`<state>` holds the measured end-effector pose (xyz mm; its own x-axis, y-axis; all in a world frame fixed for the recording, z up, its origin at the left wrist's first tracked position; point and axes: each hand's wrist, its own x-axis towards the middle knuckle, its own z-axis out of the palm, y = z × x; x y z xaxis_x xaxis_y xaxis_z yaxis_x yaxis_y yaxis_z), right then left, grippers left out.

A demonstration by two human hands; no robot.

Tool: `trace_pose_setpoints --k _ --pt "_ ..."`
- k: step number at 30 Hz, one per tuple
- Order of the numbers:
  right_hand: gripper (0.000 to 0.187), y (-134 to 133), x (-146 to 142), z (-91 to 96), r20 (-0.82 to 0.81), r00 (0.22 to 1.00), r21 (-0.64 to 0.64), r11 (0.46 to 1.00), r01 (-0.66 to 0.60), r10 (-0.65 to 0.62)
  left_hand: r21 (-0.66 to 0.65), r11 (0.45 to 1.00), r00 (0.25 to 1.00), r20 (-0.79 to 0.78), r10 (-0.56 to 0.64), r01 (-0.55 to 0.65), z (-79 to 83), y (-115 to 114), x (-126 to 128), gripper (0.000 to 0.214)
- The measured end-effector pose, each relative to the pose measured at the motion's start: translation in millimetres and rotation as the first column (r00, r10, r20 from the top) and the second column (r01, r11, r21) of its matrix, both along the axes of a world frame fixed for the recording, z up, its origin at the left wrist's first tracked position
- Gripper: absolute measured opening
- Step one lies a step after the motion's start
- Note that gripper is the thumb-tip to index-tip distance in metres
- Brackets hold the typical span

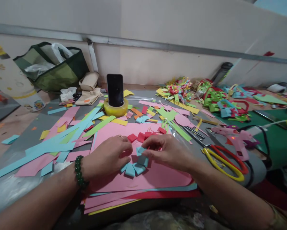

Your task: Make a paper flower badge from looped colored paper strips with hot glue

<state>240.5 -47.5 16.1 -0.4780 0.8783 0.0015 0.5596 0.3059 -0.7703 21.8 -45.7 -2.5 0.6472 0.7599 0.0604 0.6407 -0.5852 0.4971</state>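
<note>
On a stack of pink paper sheets (109, 185) lies a ring of small folded paper loops, blue loops (130, 170) along its near side and red loops (140, 137) along its far side. My left hand (107, 155), with a green bead bracelet and a ring, has its fingers curled at the ring's left side, thumb against the blue paper. My right hand (168, 150) pinches a blue paper loop (141, 151) at the right side between thumb and fingers. The parts of the ring under my fingertips are hidden.
Cut paper strips (69, 140) cover the table's left side. A phone (115, 90) stands in a yellow tape roll (109, 110). To the right lie scissors (223, 163) and a pink glue gun (239, 140) with a lit red light. Paper flowers (177, 89) are piled behind.
</note>
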Motion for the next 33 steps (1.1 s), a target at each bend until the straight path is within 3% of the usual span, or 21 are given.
trace_pose_setpoints --k 6,17,25,30,33 --pt "0.014 0.2 0.3 -8.2 0.082 0.995 -0.058 0.997 -0.055 0.059 0.055 0.997 0.991 -0.128 -0.040 0.048 2.0 -0.7 1.6 0.013" --pt "0.009 1.9 0.9 -6.6 0.194 0.979 0.041 0.997 -0.063 0.054 0.105 0.990 0.972 -0.224 -0.068 0.093 6.1 -6.4 3.6 0.016" --pt "0.011 2.4 -0.2 -6.3 0.312 0.946 0.172 0.973 -0.152 0.092 0.101 0.990 0.964 -0.256 -0.067 0.095 7.4 -6.1 5.8 0.017" --pt "0.023 2.7 4.3 -3.0 0.359 0.926 0.342 0.906 -0.251 0.121 0.084 0.992 0.965 -0.252 -0.066 0.089 6.9 -5.5 4.9 0.019" --pt "0.029 3.7 5.7 -0.4 0.431 0.887 0.381 0.858 -0.345 0.165 0.079 0.992 0.968 -0.241 -0.073 0.095 6.5 -5.7 4.0 0.023"
